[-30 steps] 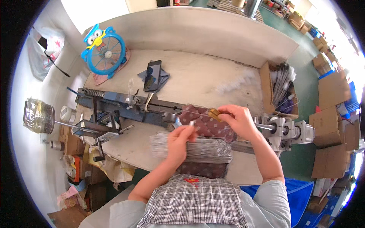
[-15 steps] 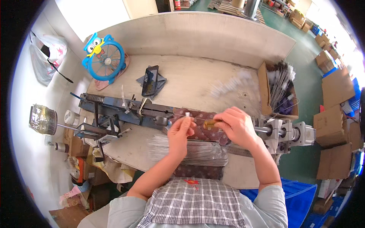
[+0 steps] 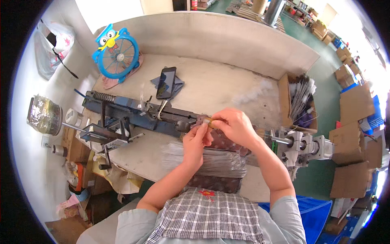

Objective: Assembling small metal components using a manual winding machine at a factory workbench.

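My left hand pinches a small white piece between thumb and fingertips. My right hand is closed on a small yellow-brown piece, whose exact kind I cannot make out. The fingertips of both hands meet at the right end of a long dark metal fixture. Under the hands lies a brown spotted cloth, partly covered by them. Toward me, a thick bundle of thin silvery wires rests across the cloth.
A phone lies on a grey cloth behind the fixture, beside a blue cartoon fan. White tufts are heaped at the back right, near a cardboard box of wire brushes. A metal shaft assembly stands at the right.
My right hand has moved left with the yellow-brown piece, up to the white piece in my left hand. The thin wire between the hands no longer shows. The view has shifted slightly.
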### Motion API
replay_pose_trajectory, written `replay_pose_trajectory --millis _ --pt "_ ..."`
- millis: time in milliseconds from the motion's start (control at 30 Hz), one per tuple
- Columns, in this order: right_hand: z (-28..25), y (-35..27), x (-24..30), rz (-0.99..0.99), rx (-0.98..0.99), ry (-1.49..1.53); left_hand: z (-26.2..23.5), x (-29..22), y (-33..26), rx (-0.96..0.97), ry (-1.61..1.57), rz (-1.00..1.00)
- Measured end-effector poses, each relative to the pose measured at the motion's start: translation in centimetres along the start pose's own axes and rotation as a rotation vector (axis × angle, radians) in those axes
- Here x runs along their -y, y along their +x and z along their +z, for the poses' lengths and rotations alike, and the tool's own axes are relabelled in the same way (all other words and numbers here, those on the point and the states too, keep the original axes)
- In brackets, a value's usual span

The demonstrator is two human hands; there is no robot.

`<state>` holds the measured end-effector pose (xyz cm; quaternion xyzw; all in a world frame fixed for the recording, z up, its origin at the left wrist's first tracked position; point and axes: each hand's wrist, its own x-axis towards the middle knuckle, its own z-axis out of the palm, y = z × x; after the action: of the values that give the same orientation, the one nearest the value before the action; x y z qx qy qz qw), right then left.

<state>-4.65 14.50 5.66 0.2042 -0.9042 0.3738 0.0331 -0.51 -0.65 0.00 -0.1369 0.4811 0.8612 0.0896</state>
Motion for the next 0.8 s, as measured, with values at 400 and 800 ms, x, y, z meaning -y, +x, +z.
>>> replay_pose_trajectory --millis 400,800 --pt "2.8 -1.1 1.6 -0.193 -0.290 -0.220 1.2 0.2 -0.2 -0.024 -0.354 -0.018" --pt "2.9 -2.0 0.6 -0.285 -0.410 -0.238 0.9 1.1 0.2 -0.029 -0.293 0.062"
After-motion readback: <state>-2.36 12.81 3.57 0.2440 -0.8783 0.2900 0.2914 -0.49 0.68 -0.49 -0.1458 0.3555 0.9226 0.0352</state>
